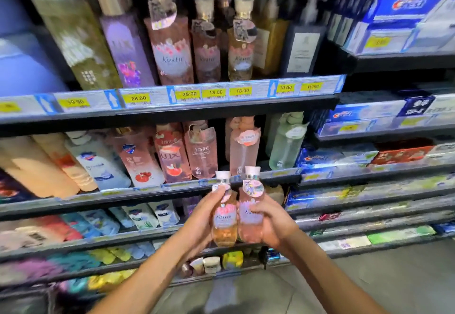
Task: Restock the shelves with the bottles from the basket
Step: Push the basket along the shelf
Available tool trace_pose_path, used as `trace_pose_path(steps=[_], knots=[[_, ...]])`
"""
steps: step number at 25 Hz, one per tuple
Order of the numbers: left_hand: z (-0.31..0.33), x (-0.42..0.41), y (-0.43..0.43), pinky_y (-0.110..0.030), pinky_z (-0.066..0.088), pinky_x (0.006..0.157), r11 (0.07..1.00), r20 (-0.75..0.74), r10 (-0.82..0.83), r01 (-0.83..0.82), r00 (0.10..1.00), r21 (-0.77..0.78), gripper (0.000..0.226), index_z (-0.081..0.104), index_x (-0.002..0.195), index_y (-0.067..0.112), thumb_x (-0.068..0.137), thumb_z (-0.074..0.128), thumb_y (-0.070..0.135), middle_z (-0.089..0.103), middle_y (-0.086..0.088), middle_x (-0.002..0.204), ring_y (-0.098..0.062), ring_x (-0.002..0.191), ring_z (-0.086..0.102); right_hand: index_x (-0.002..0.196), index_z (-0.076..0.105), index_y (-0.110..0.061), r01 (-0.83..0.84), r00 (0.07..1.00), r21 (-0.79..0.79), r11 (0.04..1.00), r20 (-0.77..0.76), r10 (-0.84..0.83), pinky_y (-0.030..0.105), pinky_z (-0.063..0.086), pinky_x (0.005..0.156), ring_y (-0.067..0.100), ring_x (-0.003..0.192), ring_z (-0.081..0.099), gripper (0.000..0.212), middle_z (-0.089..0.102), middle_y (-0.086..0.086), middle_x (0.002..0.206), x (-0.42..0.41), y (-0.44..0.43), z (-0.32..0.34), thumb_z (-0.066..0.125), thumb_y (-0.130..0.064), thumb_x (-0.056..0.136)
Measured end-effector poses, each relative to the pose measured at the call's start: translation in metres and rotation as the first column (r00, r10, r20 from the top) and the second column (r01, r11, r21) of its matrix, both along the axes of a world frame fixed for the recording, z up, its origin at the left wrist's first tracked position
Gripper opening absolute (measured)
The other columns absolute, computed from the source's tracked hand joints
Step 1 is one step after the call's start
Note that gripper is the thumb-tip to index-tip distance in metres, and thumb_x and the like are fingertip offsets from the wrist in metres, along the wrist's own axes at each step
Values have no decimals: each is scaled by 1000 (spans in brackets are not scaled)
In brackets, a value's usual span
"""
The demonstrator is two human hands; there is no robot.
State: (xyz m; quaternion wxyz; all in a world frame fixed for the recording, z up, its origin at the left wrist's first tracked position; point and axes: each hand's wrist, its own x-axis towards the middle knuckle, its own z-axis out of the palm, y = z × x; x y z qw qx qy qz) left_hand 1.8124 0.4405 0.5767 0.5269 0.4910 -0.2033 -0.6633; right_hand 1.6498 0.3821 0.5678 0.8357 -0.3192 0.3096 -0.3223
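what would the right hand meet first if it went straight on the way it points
Probably the shelf rail right behind the cap of the pink bottle that the right hand holds; past it, the tall pale pink pump bottle. Depth is unclear.

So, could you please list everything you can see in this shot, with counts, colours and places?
orange bottle: one, orange-pink, white cap, held in front of the shelves
pink bottle: one, pink, white cap, right beside the orange bottle
top-shelf bottles: about seven, purple, pink, amber, dark, on the upper shelf
price tags: several, yellow, along the upper shelf edge
middle-shelf bottles: several, peach, white, pink, one green, on the middle shelf
toothpaste boxes: many, blue and white, on the shelves at right
small packs: many, mixed colours, on the lower shelves
floor: grey, bottom right
left hand: one, grips the orange bottle
right hand: one, grips the pink bottle
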Motion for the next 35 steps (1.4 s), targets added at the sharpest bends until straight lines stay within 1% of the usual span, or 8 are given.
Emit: trace_pose_path(steps=[2, 6, 14, 20, 23, 26, 31, 35], knots=[[8, 5, 0, -59, 48, 104, 998, 46, 44, -42, 998, -45, 70, 57, 137, 4, 85, 65, 51, 66, -23, 129, -46, 127, 56, 127, 58, -1, -65, 998, -14, 998, 25, 65, 49, 60, 84, 35, 99, 70, 56, 69, 26, 114, 2, -5, 14, 61, -1, 71], [35, 14, -3, -60, 48, 101, 987, 112, 103, -88, 988, -133, 70, 53, 138, 3, 87, 71, 49, 66, -25, 128, -46, 122, 60, 134, 56, -1, -116, 993, -108, 987, 21, 119, 61, 41, 110, 41, 118, 62, 61, 61, 29, 132, 8, -18, 43, 62, -4, 74], [121, 17, -12, -53, 53, 99, 929, 172, 180, -110, 969, -354, 63, 56, 136, 2, 89, 69, 44, 66, -25, 128, -43, 119, 63, 132, 58, -2, -165, 982, -297, 940, 44, 186, 50, 52, 101, 38, 117, 63, 57, 63, 26, 131, 17, -40, 123, 61, -6, 76], [169, 13, -24, -42, 60, 82, 878, 152, 211, -119, 966, -464, 63, 59, 133, 4, 86, 69, 44, 67, -24, 126, -34, 107, 67, 127, 61, -3, -127, 978, -415, 901, 99, 184, 46, 52, 99, 32, 110, 66, 54, 69, 20, 121, 18, -54, 171, 60, -5, 74], [177, 14, -31, -45, 57, 92, 868, 142, 196, -104, 970, -486, 60, 58, 135, 5, 89, 61, 42, 68, -21, 126, -35, 117, 66, 129, 61, -4, -124, 984, -477, 870, 53, 170, 47, 51, 101, 33, 115, 66, 52, 69, 19, 125, 16, -59, 183, 64, -8, 77], [182, 21, -38, -47, 54, 99, 850, 173, 203, -86, 964, -519, 51, 60, 133, 8, 93, 61, 40, 71, -15, 123, -32, 113, 69, 127, 63, -9, -156, 983, -588, 794, -14, 182, 44, 54, 96, 30, 111, 68, 46, 71, 13, 123, 15, -64, 196, 66, -12, 82], [190, 58, -38, -37, 60, 69, 809, 174, 298, -152, 939, -567, 44, 62, 122, 10, 90, 62, 41, 69, -14, 103, -23, 80, 71, 119, 67, -10, -35, 999, -809, 587, -52, -12, 30, 56, 86, 16, 97, 68, 40, 74, 3, 106, 24, -86, 230, 73, -12, 80], [185, 88, -37, -48, 58, 81, 791, 195, 299, -128, 934, -599, 46, 71, 111, 16, 81, 74, 51, 70, -16, 105, -30, 87, 68, 116, 69, -13, 0, 985, -928, 373, -65, -160, 28, 55, 91, 13, 100, 70, 39, 76, 2, 110, 40, -103, 264, 79, 0, 81]])
